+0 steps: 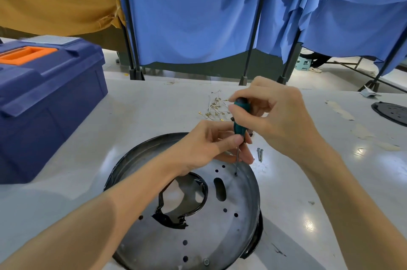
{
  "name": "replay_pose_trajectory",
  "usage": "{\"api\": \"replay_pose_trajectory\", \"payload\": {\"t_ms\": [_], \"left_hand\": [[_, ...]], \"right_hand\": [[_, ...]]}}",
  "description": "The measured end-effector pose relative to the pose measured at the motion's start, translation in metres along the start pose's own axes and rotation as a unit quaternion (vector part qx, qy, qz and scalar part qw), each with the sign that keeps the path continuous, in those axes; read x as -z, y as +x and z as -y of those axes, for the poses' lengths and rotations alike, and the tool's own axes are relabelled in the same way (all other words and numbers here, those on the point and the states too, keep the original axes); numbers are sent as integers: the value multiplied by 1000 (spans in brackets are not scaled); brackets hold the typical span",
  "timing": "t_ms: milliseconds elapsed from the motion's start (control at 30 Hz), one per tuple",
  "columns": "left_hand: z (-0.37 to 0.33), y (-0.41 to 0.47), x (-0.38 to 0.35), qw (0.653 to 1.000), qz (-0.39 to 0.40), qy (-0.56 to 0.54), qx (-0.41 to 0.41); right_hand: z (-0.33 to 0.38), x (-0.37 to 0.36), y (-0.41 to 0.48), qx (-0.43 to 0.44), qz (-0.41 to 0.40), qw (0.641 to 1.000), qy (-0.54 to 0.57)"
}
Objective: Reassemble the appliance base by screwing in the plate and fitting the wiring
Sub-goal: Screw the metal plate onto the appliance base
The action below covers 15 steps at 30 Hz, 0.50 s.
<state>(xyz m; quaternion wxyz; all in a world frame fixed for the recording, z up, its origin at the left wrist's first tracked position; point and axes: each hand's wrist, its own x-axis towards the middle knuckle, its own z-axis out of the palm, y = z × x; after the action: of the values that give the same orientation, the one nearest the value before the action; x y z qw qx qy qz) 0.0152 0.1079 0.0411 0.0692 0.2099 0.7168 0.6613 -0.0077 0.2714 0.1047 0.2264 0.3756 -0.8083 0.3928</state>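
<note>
Curls the right grip (275, 115) round the top of a green-handled screwdriver (240, 122), fingers and thumb closed on the handle's dark cap. Pinches the foot of the same handle with the left grip (211, 144), thumb and fingers closed at the start of the thin shaft. Holds the tool almost upright, tip set at a small hole near the far right edge of the round metal plate (220, 236); too small there to tell screw from bare hole. Shows the plate lying flat in the black-rimmed appliance base (256, 236), at the near middle of the white worktop (132, 115), one screw head (206, 261) seated by its near rim. Has two loose screws (259, 154) side by side just beyond the plate's right edge, a bundle of pale wiring (215, 108) farther back behind the hands, a blue toolbox (50, 97) at left, a dark perforated disc (392, 113) at far right.
</note>
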Motion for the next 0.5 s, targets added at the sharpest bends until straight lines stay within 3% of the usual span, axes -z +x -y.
{"api": "replay_pose_trajectory", "payload": {"t_ms": [167, 367, 433, 500], "left_hand": [[0, 1, -2, 999, 21, -30, -1], [-4, 7, -10, 999, 8, -37, -22], [-8, 6, -7, 998, 34, -46, -5], [-8, 6, -2, 997, 62, -46, 9]], "right_hand": [[0, -17, -4, 0, -115, 991, -71], [8, -39, -14, -59, -245, 943, -216], [12, -39, -15, -91, -244, 932, -253], [10, -29, -10, -101, -153, 959, -217]]}}
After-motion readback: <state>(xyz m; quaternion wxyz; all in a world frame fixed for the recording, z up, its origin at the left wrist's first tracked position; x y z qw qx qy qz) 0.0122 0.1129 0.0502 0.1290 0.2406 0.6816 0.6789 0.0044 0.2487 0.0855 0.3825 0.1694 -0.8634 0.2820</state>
